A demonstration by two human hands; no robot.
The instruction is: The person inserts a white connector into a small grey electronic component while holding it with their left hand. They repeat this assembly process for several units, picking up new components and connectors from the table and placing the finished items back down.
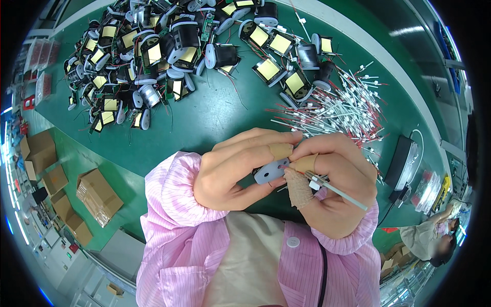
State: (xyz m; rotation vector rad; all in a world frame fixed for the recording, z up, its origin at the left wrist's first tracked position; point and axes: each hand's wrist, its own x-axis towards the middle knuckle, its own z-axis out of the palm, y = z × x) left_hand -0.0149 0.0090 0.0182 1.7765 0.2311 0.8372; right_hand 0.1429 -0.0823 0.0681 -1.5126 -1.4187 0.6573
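Observation:
My left hand is closed around a small device with a grey oval end cap, holding it just in front of my chest. Two dark holes show in the cap; the rest of the device is hidden by my fingers. My right hand, with tan tape on its fingers, is closed on a wire lead in a whitish sleeve. A white connector shows beside that sleeve. The right fingertips touch the cap near one hole. Whether the wire's end enters the hole cannot be made out.
A heap of similar black devices with yellow pads covers the far left of the green table. Loose wire leads lie piled at the right. Beyond them stands a black-and-white box with a cable. Cardboard boxes sit at left.

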